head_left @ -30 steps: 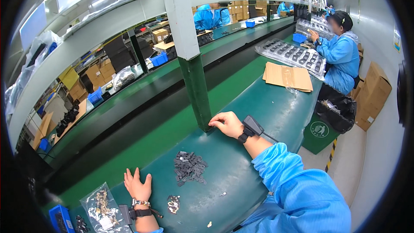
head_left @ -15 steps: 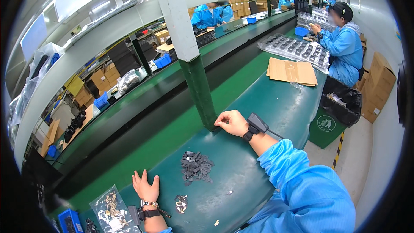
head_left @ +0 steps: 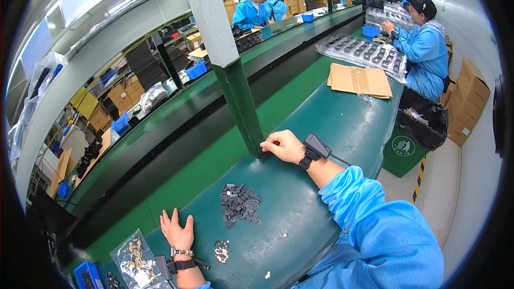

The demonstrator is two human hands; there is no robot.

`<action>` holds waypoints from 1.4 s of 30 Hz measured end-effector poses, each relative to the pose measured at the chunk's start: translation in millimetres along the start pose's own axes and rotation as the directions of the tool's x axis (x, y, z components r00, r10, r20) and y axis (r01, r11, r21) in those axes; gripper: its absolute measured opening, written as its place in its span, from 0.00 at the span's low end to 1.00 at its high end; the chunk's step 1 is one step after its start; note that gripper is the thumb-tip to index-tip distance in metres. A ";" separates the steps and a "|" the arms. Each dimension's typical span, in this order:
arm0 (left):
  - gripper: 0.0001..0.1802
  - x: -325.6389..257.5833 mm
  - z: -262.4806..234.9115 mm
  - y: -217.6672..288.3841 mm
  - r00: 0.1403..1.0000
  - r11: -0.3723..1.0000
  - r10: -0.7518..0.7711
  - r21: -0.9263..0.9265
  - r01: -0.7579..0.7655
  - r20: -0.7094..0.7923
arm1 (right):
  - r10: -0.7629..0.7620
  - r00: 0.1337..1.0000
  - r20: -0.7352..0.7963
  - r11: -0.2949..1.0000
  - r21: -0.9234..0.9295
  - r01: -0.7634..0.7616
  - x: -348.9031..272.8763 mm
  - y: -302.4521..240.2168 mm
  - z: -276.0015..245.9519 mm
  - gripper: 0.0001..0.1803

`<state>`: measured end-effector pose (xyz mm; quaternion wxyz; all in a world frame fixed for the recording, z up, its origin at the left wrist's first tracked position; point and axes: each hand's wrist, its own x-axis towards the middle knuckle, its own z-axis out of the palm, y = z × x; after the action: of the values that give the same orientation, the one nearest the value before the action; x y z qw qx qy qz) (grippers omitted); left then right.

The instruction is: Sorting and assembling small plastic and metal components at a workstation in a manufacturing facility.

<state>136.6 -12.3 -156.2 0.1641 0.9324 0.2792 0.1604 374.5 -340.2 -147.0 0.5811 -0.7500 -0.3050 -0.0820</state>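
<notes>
My left hand point(head_left: 176, 231) lies on the green bench mat point(head_left: 305, 198) with its fingers spread, and nothing shows in it. My right hand point(head_left: 285, 146) is beside the foot of the green-and-white post point(head_left: 241, 101), thumb and fingers pinched together; whatever they may hold is too small or hidden to make out. Between the hands sits a pile of small dark grey pieces point(head_left: 240, 204). Closer to me is a small heap of mixed light and dark bits point(head_left: 221, 251). Left of my left hand lies a clear plastic bag point(head_left: 136, 259) of tan and whitish small parts.
A blue bin point(head_left: 88, 275) stands at the lower left. Flattened cardboard point(head_left: 360, 81) and trays of black parts point(head_left: 367, 53) lie farther along the bench. A green waste bin point(head_left: 407, 152) with a black liner stands at the right, and a person in blue point(head_left: 428, 56) works beyond it.
The whole view has shifted slightly. Both hands keep nearly the same place and shape, the right still pinched by the post. The far person at the right has moved their hands a little.
</notes>
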 end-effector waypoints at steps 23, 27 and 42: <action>0.33 0.8 -0.5 -1.2 1.000 1.000 0.008 0.004 -0.008 -0.001 | 0.078 0.995 0.066 0.995 -0.063 -0.074 -0.5 -15.1 -6.0 0.08; 0.33 0.8 -1.1 0.3 1.000 1.000 0.001 0.004 -0.001 0.005 | 0.083 0.994 0.064 0.995 -0.059 -0.079 -1.0 -14.4 -6.4 0.08; 0.32 -0.2 -3.3 4.4 1.000 1.000 0.000 0.025 0.000 -0.001 | 0.014 0.997 0.073 0.992 -0.122 -0.005 -2.1 -16.6 -7.3 0.06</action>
<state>137.2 -15.2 -151.5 0.1525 0.9344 0.2810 0.1573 365.4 -345.3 -132.2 0.5228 -0.7881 -0.3174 -0.0699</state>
